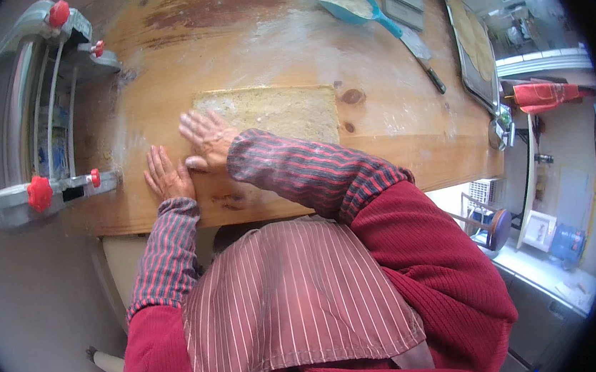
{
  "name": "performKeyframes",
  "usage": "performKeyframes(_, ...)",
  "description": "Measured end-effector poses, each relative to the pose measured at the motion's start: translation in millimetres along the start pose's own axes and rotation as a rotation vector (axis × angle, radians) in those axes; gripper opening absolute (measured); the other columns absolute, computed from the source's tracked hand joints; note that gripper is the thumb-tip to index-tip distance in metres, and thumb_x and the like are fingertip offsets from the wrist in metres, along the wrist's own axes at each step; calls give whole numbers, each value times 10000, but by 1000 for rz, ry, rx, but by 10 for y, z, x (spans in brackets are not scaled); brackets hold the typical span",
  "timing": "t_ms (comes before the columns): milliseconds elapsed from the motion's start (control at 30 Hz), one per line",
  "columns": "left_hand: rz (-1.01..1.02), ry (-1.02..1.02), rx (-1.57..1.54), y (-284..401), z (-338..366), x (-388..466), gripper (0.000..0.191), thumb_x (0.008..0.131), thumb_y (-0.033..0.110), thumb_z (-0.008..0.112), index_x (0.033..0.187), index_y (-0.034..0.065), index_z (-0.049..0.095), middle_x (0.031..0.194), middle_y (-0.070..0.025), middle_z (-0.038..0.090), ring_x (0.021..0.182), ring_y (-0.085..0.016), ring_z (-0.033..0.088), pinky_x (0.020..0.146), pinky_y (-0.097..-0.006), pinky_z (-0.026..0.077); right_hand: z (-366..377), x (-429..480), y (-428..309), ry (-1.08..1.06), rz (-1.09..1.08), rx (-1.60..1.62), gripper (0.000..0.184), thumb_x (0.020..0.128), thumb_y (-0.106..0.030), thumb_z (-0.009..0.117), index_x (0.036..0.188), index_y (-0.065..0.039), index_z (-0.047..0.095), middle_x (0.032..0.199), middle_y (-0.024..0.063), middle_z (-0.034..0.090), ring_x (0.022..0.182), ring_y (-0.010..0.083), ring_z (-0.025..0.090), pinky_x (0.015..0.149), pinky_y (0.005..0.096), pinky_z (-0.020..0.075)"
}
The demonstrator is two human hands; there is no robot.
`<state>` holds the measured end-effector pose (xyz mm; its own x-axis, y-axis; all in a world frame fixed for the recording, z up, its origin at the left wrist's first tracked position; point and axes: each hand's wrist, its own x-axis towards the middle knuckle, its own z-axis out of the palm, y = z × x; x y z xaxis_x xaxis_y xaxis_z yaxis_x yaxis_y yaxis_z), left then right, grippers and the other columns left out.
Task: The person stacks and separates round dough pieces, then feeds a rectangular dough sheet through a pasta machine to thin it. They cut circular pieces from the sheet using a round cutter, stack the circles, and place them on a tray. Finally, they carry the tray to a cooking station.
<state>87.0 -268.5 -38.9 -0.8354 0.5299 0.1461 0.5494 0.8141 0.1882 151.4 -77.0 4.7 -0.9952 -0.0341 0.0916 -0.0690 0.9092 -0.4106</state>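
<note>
A flat rectangular sheet of floured dough (280, 111) lies on the wooden table (168, 69) in front of me. My right hand (208, 139) is spread at the left edge of this sheet, palm down, and its sleeve crosses over the lower part of the dough. Just to the left, my left hand (169, 174) rests flat on the bare wood with the fingers slightly apart. Neither hand holds anything. White flour is smeared over the wood around the sheet.
At the left edge stands a metal dough roller (22, 115) with red knobs. Toward the back right lie a blue scoop of flour (348, 6), a digital scale (403, 1) and a dark-handled scraper or knife (430, 74). A tray (474, 91) holding flat dough pieces (472, 35) sits along the right edge.
</note>
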Motion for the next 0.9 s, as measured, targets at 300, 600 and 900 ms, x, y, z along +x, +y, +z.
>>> performKeyframes(300, 254, 23, -318, 752, -110, 870, 612, 966, 369, 434, 1492, 89, 294, 1573, -112, 236, 1466, -283, 175, 1170, -525, 124, -341, -293, 386, 76, 263, -13, 765, 913, -501, 489, 1489, -46, 274, 1577, 176, 180, 1475, 313, 117, 1194, 476, 86)
performKeyframes(600, 415, -206, -79, 969, 211, 939, 727, 938, 466, 411, 1533, 113, 187, 1604, -102, 145, 1486, -287, 71, 1183, -496, 50, -678, -1619, 1232, 126, 549, -240, 759, 907, -475, 506, 1470, -11, 297, 1555, 217, 212, 1461, 355, 142, 1188, 482, 60)
performKeyframes(900, 487, -242, -46, 998, 2, 423, 711, 935, 460, 435, 1525, 124, 224, 1602, -110, 141, 1483, -290, 85, 1164, -559, 19, -564, -2040, 525, -14, 589, -169, 761, 878, -465, 545, 1472, -51, 309, 1563, 169, 220, 1465, 346, 135, 1164, 551, 120)
